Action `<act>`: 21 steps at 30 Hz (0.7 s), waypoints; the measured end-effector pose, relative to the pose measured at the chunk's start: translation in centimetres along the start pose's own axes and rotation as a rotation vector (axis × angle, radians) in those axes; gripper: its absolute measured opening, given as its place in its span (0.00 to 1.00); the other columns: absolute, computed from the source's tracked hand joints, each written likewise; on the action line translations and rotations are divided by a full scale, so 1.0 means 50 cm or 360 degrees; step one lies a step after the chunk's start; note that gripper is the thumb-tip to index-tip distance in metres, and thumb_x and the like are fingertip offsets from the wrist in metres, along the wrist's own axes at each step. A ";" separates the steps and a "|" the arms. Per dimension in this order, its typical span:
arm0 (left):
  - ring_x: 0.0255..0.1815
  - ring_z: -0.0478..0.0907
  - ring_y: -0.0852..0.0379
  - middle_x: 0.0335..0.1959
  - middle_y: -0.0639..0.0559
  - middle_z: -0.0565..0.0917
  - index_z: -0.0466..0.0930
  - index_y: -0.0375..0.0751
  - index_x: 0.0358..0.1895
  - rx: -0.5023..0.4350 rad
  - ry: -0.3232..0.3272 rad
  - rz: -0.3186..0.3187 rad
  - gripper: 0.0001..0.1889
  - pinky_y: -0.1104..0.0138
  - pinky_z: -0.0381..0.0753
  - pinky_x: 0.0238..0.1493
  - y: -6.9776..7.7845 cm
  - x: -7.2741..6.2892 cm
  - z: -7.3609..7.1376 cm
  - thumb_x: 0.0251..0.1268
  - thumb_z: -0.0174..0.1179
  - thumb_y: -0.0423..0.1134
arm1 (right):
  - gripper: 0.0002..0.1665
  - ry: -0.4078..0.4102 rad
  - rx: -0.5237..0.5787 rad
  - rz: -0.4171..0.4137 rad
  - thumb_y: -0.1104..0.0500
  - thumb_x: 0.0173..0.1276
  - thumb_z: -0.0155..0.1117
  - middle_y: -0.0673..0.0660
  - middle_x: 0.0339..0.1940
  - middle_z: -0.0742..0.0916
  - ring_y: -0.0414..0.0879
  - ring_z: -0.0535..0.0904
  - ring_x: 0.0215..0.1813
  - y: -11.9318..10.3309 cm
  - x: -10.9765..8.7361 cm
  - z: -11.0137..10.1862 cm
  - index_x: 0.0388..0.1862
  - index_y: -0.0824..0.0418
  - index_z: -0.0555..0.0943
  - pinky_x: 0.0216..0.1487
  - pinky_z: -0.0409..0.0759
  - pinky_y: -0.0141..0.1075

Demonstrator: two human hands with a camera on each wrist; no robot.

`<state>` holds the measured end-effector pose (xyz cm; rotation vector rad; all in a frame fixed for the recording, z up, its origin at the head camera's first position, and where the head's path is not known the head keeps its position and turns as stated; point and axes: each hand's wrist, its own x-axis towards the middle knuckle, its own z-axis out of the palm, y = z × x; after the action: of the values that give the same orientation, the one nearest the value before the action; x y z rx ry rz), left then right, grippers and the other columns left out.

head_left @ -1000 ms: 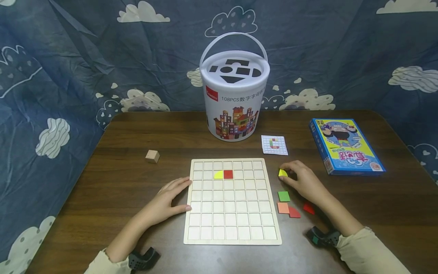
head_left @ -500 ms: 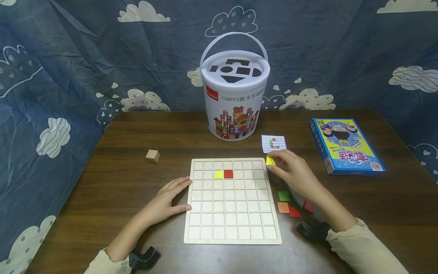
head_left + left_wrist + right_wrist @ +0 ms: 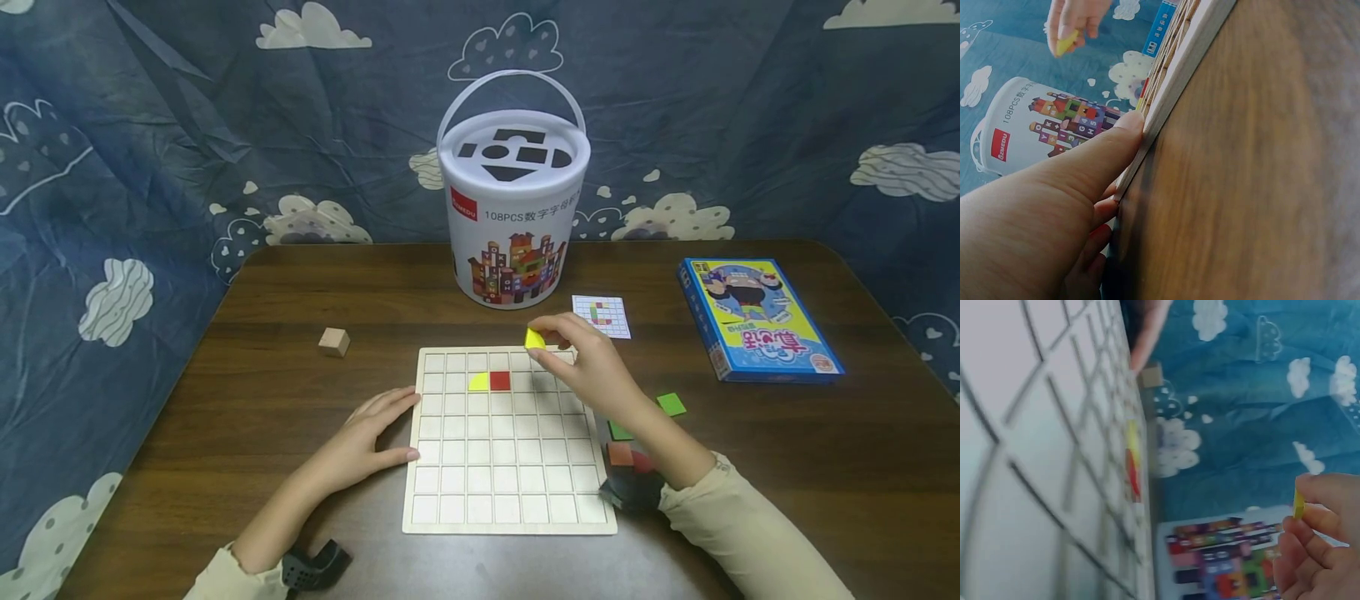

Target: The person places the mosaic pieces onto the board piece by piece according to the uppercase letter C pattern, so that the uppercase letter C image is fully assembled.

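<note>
My right hand [image 3: 592, 367] pinches a small yellow quarter-circle tile [image 3: 534, 338] between thumb and fingers, raised over the far edge of the wooden grid board [image 3: 495, 458]. The right wrist view shows that tile [image 3: 1298, 503] edge-on at the fingertips. On the board's second row lie another yellow quarter-circle tile [image 3: 478, 382] and a red square tile [image 3: 500, 381], side by side. My left hand [image 3: 367, 437] rests at the board's left edge, fingers extended, fingertips and thumb touching it. In the left wrist view the thumb [image 3: 1113, 140] lies along the board's side.
Green [image 3: 671, 404], orange [image 3: 619, 453] and red [image 3: 642, 461] tiles lie right of the board, partly behind my right forearm. A pattern card [image 3: 602, 317], a white bucket [image 3: 517, 208] and a blue-yellow box [image 3: 761, 321] stand farther back. A wooden cube [image 3: 333, 342] sits left.
My right hand has carried the yellow tile leftward from beside the board to over its far edge. A green tile now shows beside the forearm; a red one became hidden. My left hand stays put.
</note>
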<state>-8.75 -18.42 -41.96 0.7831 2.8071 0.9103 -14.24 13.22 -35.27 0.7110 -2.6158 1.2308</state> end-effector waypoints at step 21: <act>0.66 0.53 0.45 0.66 0.49 0.60 0.61 0.47 0.66 -0.0021 -0.0006 -0.0009 0.38 0.46 0.54 0.60 -0.002 0.001 0.002 0.52 0.61 0.56 | 0.16 -0.0408 -0.0113 0.0037 0.58 0.57 0.66 0.49 0.40 0.79 0.42 0.71 0.40 0.092 -0.013 0.069 0.45 0.58 0.80 0.44 0.72 0.37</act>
<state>-8.83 -18.41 -42.09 0.7741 2.7958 0.9241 -15.70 13.33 -40.87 0.8807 -2.8631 1.1125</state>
